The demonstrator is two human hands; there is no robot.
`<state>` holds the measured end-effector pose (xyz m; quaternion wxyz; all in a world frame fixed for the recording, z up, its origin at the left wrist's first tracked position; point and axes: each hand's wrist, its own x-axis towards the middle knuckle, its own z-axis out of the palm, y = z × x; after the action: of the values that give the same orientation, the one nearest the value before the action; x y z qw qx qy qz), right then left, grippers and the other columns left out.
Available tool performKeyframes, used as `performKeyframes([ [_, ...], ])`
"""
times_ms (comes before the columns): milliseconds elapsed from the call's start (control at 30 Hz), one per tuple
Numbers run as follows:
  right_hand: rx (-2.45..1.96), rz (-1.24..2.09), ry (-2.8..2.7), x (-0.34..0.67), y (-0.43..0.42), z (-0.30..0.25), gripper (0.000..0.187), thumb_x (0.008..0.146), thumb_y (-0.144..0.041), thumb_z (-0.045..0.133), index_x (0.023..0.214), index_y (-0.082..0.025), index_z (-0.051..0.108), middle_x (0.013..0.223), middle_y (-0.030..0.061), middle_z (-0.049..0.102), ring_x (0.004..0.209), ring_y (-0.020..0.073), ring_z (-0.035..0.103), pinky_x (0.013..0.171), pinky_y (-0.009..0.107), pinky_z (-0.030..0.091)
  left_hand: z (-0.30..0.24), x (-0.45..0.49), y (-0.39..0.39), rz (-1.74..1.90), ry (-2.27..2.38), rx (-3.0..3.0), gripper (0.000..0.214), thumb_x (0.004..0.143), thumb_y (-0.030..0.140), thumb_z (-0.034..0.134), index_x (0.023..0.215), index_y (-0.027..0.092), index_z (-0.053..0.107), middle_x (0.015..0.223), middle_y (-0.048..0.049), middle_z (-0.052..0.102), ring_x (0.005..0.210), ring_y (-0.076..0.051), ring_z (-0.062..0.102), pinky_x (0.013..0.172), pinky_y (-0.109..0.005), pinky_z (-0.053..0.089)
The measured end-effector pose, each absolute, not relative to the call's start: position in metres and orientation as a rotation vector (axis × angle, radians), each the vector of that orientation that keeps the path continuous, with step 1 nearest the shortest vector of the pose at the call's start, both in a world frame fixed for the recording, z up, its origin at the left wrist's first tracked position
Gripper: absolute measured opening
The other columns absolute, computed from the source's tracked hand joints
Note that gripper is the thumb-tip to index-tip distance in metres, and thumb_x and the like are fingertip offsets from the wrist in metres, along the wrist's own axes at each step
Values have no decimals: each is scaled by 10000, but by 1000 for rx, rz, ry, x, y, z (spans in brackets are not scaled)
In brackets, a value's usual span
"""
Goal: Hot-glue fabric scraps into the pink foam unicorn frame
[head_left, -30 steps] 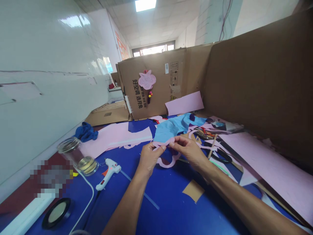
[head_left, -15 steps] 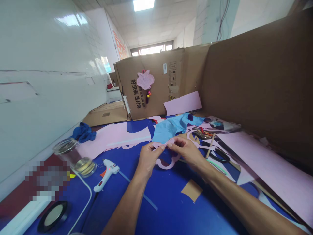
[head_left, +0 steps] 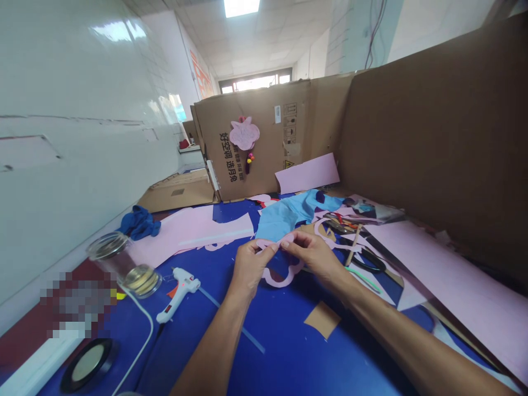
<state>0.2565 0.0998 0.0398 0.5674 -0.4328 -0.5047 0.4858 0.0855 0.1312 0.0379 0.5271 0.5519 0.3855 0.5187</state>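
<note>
Fingertips [head_left: 287, 238] pinched on the pink cut-out [head_left: 281, 282], mid-frame

Your left hand [head_left: 249, 269] and right hand [head_left: 313, 256] each grasp the upper edge of the cut-out between thumb and fingers, neither clenched nor released, with the two pinches close together. The piece appears to be held just above the blue-covered table [head_left: 268, 352]. It is a narrow, scalloped outline, possibly foam sheet or thick card; the view doesn't settle which. Expect it to be very light and somewhat flexible, though its thin strips could kink or tear if twisted. Your safest hold looks like two spread pinches on the wider stretches, not one on a lone narrow neck.

Just beyond your hands lies a light blue sheet [head_left: 274, 223], and off your right hand are black-handled scissors [head_left: 369, 263]. Left of your hands sit a white hot glue gun [head_left: 179, 294], showing a small red light, and a glass jar [head_left: 119, 264]. At upper centre, the cardboard box [head_left: 264, 170] reads 好空调 选月兔 in black print beside a pink flower ornament [head_left: 245, 133]. Its yellow warning label [head_left: 287, 164] is too small to read.
</note>
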Motion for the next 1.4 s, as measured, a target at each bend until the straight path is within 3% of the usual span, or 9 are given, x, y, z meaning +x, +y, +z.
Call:
performKeyframes([
  [200,-1034,1140,-1164,258,98,41,443,775,-633,854,795,-209,726,685,-12,659,624,160,548,605,305,423,38,84,131,1170,881,1212,338,742,479,878,843,160,831,745,-59,761,665,-187,662,657,-284,521],
  [533,-1044,1167,-1155,257,98,39,457,770,-643,861,792,-202,740,672,-2,663,610,162,557,596,305,421,38,83,130,1142,871,1151,351,744,504,882,736,170,773,631,-14,693,550,-139,601,592,-257,487],
  [733,-1031,1148,-1159,257,99,38,464,772,-653,854,784,-207,727,665,-9,653,609,161,553,587,303,428,38,83,130,1150,898,1247,314,722,415,894,909,166,855,830,-61,806,747,-200,709,725,-285,529],
  [1000,-1018,1123,-1171,256,102,31,404,750,-574,899,837,-204,762,698,-25,640,626,151,538,607,298,415,36,83,132,1176,931,1359,212,741,368,871,839,181,856,813,-46,794,787,-202,694,749,-277,517],
  [1200,-1028,1130,-1171,256,102,31,406,756,-576,890,813,-201,744,668,-27,623,600,150,525,584,301,412,38,83,129,1154,944,1375,243,766,410,848,810,171,839,776,-56,777,684,-193,661,621,-272,489],
  [1400,-1032,1147,-1146,255,101,32,420,757,-565,901,887,-187,776,716,-23,647,620,132,526,590,281,405,36,83,132,1175,964,1376,304,773,472,846,781,171,808,711,-28,729,674,-180,639,624,-263,474],
])
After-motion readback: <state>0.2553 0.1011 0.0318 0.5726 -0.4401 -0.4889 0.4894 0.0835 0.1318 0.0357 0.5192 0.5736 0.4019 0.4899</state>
